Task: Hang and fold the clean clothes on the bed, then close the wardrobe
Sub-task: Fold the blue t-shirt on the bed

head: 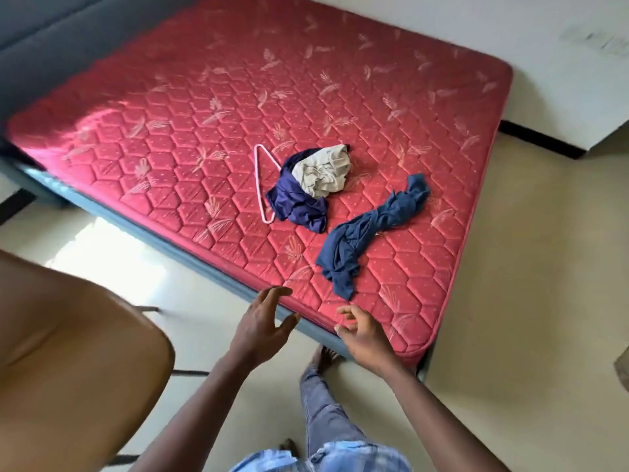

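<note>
While both hands hover at the near edge of the red quilted mattress [238,114], neither holds anything. Left hand [263,323]: fingers spread wide. Right hand [366,335]: fingers loosely curled, empty.

Clothes lie toward the mattress's near corner. A crumpled beige garment [325,173] sits on top of a purple garment [299,202]. A pink wire hanger [260,178] lies flat, touching the purple garment on the side away from the near corner. A twisted blue garment [371,233] lies just beside the pile, closer to the hands. A brown chair [68,352] stands on the floor off the near edge.
</note>
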A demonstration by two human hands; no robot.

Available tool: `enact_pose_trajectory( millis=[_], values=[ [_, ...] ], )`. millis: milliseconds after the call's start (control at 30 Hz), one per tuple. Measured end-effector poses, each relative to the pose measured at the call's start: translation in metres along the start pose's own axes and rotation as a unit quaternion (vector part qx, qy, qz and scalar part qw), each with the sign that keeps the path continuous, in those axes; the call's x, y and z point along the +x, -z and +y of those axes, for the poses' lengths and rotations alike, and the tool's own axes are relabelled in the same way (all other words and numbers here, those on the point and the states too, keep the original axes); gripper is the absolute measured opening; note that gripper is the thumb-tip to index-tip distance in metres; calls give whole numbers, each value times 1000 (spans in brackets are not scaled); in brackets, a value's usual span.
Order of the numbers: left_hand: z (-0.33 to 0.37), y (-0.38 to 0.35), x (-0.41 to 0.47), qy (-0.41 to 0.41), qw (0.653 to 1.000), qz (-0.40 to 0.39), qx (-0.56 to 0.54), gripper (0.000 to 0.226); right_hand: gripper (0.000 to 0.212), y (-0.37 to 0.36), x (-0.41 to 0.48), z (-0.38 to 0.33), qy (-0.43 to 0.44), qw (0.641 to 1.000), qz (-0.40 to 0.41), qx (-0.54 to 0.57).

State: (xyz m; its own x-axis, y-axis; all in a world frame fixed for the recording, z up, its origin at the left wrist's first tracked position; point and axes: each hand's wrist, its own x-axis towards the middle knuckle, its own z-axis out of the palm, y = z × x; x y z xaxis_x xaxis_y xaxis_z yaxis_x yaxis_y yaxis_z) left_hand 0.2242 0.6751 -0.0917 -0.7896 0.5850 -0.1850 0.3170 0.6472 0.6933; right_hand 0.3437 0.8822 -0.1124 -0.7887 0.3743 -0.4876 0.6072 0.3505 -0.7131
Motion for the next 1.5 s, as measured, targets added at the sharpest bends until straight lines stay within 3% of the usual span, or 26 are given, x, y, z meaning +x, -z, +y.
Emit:
enact_pose_trajectory(
  millis=[300, 400, 600, 733, 833, 933, 1000, 1100, 1200, 1333, 1433, 1500],
  values=[
    [-27, -61, 154, 31, 979, -182, 81, 38, 40, -10, 153, 35, -146, 987, 25, 63],
    [-54, -99, 197, 33, 969, -218, 108, 44, 51, -33, 207, 63, -212, 967, 100, 98],
    [-92, -172, 265, 4, 973, -192, 127, 60, 51, -65, 288, 105, -275, 930, 193, 150],
    [-105, -211, 304, -65, 971, -164, 161, 47, 26, -72, 322, 123, -323, 894, 262, 168],
    [-113, -217, 333, -48, 981, -174, 70, 23, 33, -64, 334, 122, -336, 832, 344, 277],
    [-103, -191, 357, 54, 960, -251, -112, 26, 40, -37, 327, 102, -293, 771, 412, 387],
    [-83, -164, 370, 85, 936, -269, -211, 35, 41, -14, 318, 78, -271, 756, 411, 431],
    [-27, -112, 387, 80, 909, -262, -315, 30, 38, 28, 308, 22, -228, 743, 393, 492],
    [32, -59, 401, 77, 890, -264, -365, 25, 27, 72, 295, -39, -172, 765, 345, 517],
    [101, 13, 419, 78, 855, -301, -414, 30, 50, 130, 261, -118, -35, 870, 267, 412],
    [150, 65, 427, 70, 833, -324, -443, 32, 40, 163, 245, -156, 23, 914, 294, 278],
    [173, 95, 435, 43, 831, -327, -448, 24, 5, 189, 239, -176, 29, 908, 352, 226]
  ],
)
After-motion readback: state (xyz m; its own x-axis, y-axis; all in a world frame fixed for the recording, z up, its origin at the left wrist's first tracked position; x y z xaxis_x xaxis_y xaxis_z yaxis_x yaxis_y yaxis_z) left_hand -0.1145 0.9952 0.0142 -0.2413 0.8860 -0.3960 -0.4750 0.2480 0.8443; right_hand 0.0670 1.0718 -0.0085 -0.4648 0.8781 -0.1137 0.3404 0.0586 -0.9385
